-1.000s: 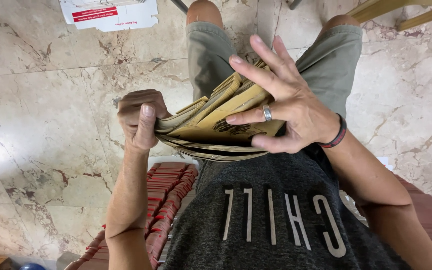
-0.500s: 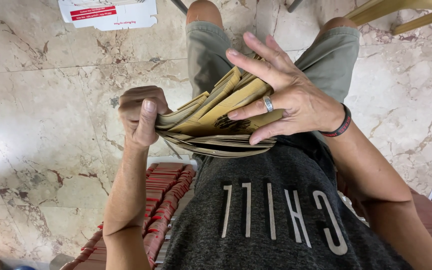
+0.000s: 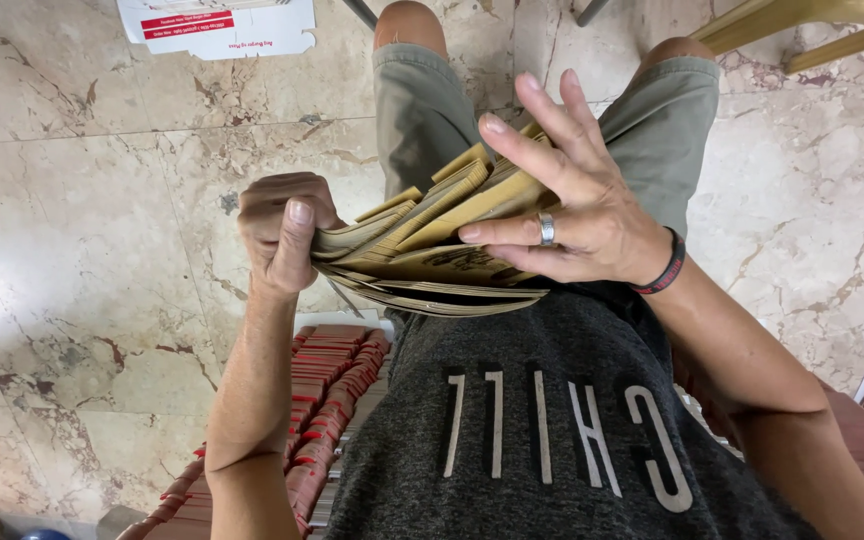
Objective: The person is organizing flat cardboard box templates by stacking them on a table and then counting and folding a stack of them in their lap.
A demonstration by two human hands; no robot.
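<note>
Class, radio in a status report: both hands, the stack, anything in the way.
Left hand gripping stack of flat brown cardboard sheets at its end. Right hand spread on top, fingers fanning sheets. Nothing in the way.

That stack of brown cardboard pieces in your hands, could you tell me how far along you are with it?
Done: rows of red-edged flat pieces already lie lined up beside the person. In hand: the left hand grips one end of the brown cardboard stack while the right hand fans through it. Left: the whole fanned stack is unplaced; a white flat carton lies on the floor.
</note>
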